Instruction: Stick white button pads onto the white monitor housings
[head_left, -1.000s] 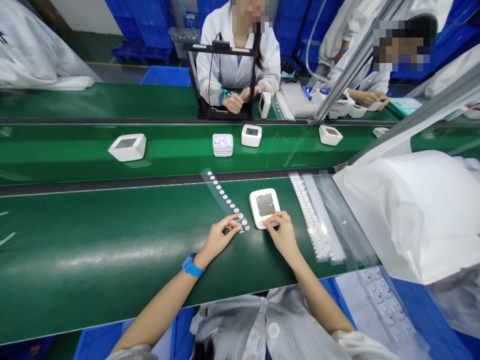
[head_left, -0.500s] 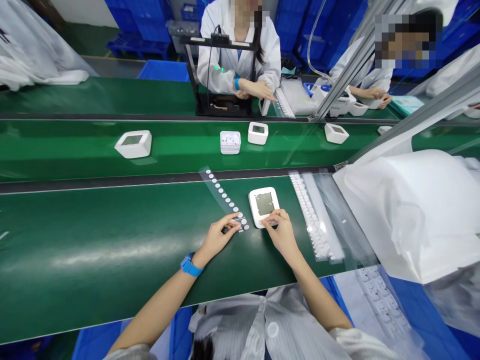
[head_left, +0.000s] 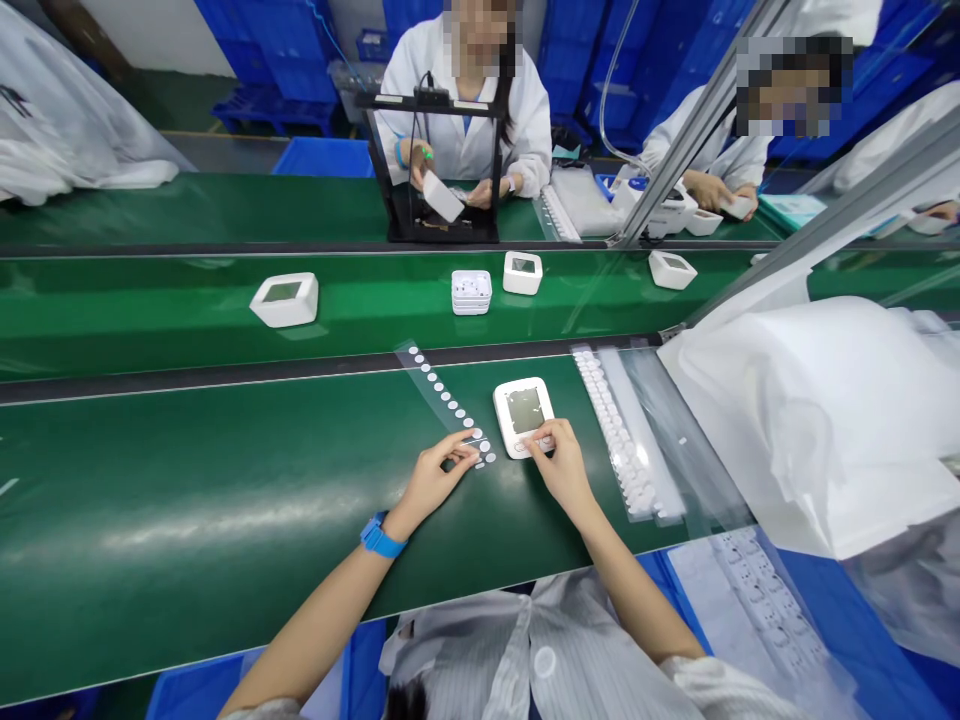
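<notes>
A white square device [head_left: 523,412] with a grey screen lies on the near green belt [head_left: 187,480]. My right hand [head_left: 561,468] rests on its near edge, fingertips pressed together on the device. My left hand [head_left: 436,475], with a blue wristband, pinches the near end of a clear strip [head_left: 442,398] carrying a row of small white round stickers. Both hands stay low on the belt, close together.
A clear tray of small white parts [head_left: 622,440] lies right of the device, beside a large white foam sheet [head_left: 810,420]. On the far belt sit white devices [head_left: 285,298] [head_left: 523,271] [head_left: 671,268] and a small stack [head_left: 471,291]. Other people in white coats work across the belt.
My hands have barely moved. The items on the far belt have drifted right. The person opposite has lifted a white part behind the black frame.
</notes>
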